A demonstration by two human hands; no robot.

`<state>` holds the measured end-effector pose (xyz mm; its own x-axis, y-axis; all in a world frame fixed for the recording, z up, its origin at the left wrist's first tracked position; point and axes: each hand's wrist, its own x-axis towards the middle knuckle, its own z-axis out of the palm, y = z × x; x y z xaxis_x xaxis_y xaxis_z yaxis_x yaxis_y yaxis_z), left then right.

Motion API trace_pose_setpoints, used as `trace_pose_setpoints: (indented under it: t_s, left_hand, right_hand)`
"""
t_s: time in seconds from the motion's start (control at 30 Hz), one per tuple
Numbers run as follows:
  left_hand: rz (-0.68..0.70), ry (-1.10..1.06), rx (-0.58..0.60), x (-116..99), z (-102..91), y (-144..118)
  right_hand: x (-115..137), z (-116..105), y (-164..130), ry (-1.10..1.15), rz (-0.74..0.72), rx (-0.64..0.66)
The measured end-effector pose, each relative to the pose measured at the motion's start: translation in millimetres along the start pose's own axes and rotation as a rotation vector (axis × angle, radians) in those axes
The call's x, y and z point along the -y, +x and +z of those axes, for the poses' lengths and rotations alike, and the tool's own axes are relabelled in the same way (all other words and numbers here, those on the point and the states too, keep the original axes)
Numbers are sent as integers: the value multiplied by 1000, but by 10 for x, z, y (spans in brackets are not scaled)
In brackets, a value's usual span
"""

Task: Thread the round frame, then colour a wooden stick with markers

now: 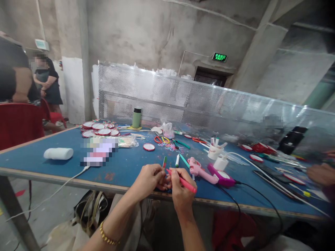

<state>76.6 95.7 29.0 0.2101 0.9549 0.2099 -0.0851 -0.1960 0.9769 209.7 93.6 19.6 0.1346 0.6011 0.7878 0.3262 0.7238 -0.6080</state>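
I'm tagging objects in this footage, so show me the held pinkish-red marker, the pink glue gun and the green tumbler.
Pinkish-red marker (187, 184): head view, rear part of its barrel.
Pink glue gun (195, 168): head view, its body.
Green tumbler (136, 120): head view, its green side.

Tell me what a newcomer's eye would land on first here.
First, the red pen in the right grip, its tip close to the green-and-red stick in the left grip, near the front edge of the blue table. Then the pink glue gun, lying just right of them. High on the back wall, above a doorway, the green exit sign glows.
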Motion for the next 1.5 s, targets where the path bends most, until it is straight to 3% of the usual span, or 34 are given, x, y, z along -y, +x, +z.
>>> trace_pose_setpoints:
  t_s: [1.27,1.5]
  left_hand:
    - [39,74,-17,-34,4,-18]
    - [26,75,-11,-37,4,-16]
  right_hand:
    - [38,24,44,-79,-97,62]
    - [14,27,11,8,-12,-29]
